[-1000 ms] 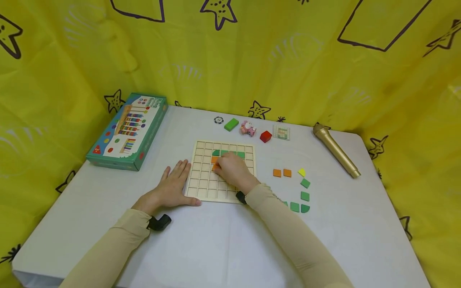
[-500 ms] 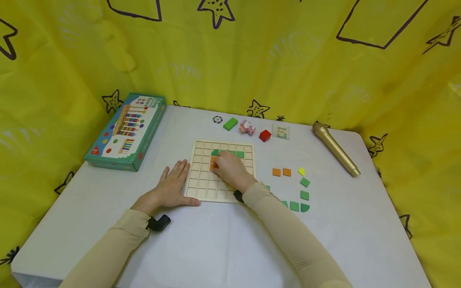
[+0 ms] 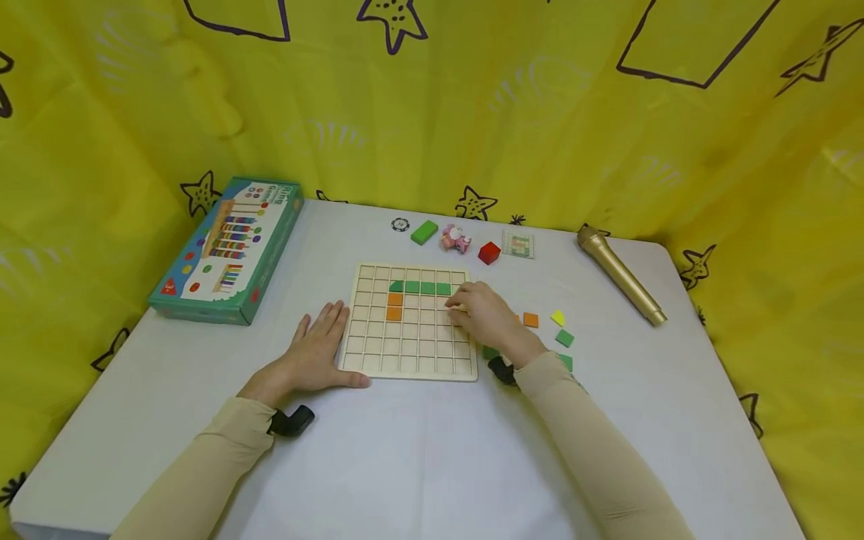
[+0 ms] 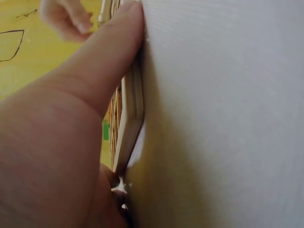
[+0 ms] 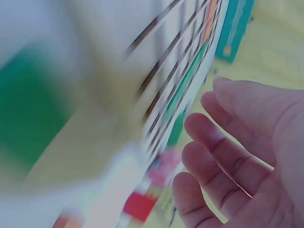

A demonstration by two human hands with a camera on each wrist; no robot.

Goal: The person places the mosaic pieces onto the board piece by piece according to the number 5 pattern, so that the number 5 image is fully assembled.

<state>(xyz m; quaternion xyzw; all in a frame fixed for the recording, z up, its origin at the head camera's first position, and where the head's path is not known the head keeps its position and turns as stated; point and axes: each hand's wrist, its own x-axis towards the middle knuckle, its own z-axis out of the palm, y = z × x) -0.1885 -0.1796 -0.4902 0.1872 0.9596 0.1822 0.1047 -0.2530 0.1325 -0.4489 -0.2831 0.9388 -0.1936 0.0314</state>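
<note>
A pale wooden grid board (image 3: 409, 346) lies on the table. In its upper part sits a row of green tiles (image 3: 427, 288), the leftmost with a rounded corner. Two orange tiles (image 3: 394, 300) stand in a column below that left end. My left hand (image 3: 312, 352) rests at the board's left edge, fingers straight, its thumb by the near corner. Over the board's right edge hovers my right hand (image 3: 487, 319). The right wrist view shows its fingers (image 5: 202, 156) loosely bent, with nothing between them.
Right of the board lie loose pieces: an orange tile (image 3: 531, 320), a yellow piece (image 3: 557, 317) and green tiles (image 3: 565, 338), some hidden by the right arm. Behind are a green block (image 3: 424, 232), pink figurine (image 3: 455, 238), red block (image 3: 489, 253), gold microphone (image 3: 621, 274); a game box (image 3: 226, 251) stands left.
My right hand has left the orange tiles on the board and moved right to the board's edge, uncovering both tiles and the green row. The left hand stays in place.
</note>
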